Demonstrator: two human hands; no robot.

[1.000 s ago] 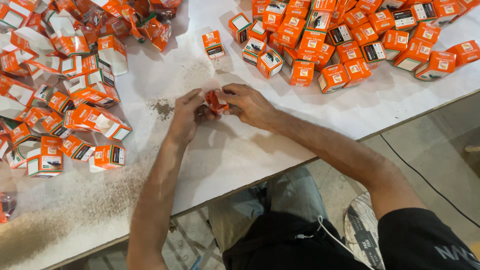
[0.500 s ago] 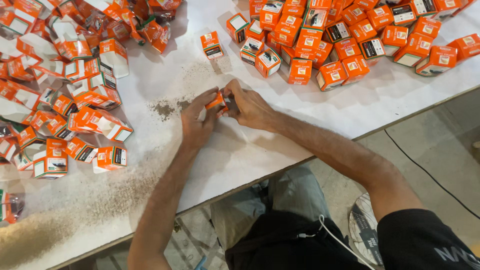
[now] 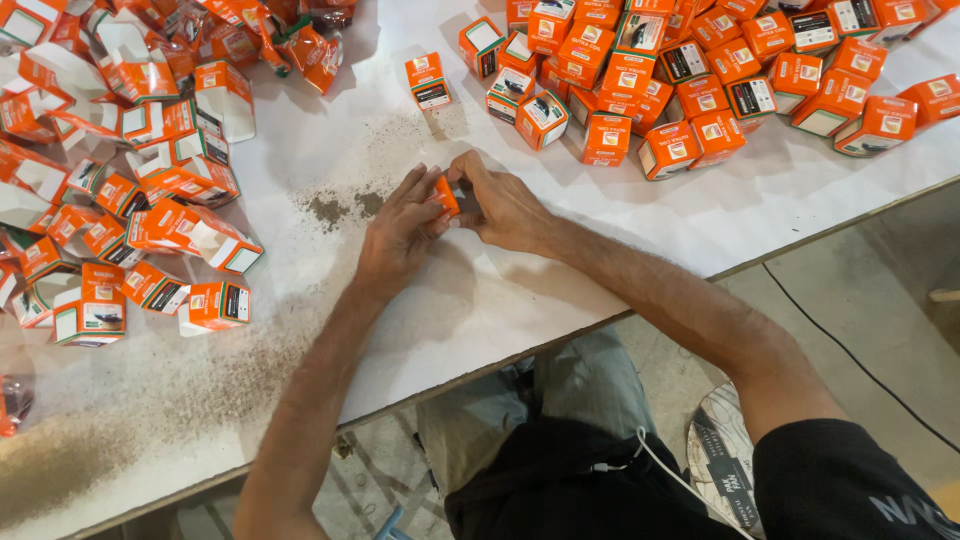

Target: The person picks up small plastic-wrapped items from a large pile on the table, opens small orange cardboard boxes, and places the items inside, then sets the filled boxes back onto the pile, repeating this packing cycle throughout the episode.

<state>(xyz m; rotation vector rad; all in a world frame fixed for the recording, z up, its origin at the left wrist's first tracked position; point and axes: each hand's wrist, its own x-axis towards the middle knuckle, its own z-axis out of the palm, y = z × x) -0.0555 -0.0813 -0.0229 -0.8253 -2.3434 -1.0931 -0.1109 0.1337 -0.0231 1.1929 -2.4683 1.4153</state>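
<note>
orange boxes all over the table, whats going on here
A person seated at a white table holds one small orange box between both hands, the left hand and right hand pressed around it. To the left lies a pile of open, unfolded boxes; at the upper right sits a heap of closed boxes. Dark dust is scattered on the tabletop.

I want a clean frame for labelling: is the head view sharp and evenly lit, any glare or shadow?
Head view: sharp, no motion blur; light even and soft; left hand and right hand cast faint shadows on the white table; small orange box between them is partly hidden; no glare.
</note>
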